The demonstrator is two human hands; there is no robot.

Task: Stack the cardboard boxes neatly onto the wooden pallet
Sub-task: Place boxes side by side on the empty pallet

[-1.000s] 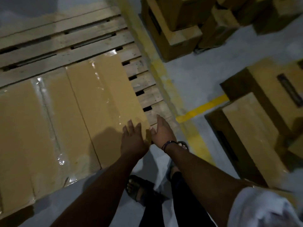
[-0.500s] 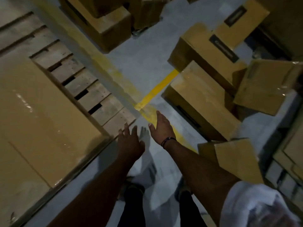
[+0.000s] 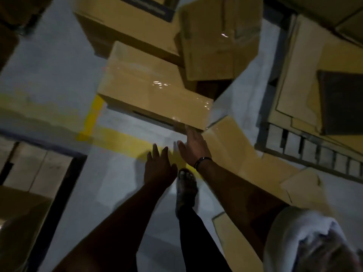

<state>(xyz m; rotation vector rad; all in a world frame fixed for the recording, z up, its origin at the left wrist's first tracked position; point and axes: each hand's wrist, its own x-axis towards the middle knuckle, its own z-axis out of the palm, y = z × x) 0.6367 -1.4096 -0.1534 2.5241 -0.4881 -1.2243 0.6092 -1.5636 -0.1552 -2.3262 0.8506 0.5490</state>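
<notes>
Judging nearest cardboard box [image 3: 153,89]: stiff, glossy taped top looks slick, probably hefty | grip opposite bottom edges | my left hand [image 3: 160,169] and right hand [image 3: 193,148] open-fingered, empty.

No text can be read. A dark label [image 3: 146,4] is borne by the cardboard box [image 3: 125,24] at the top edge. Pale lettering is seen on it, but it is blurred beyond reading. A second dark panel [image 3: 340,103] is carried by the right-hand box [image 3: 294,79] — no characters are made out on it.
</notes>
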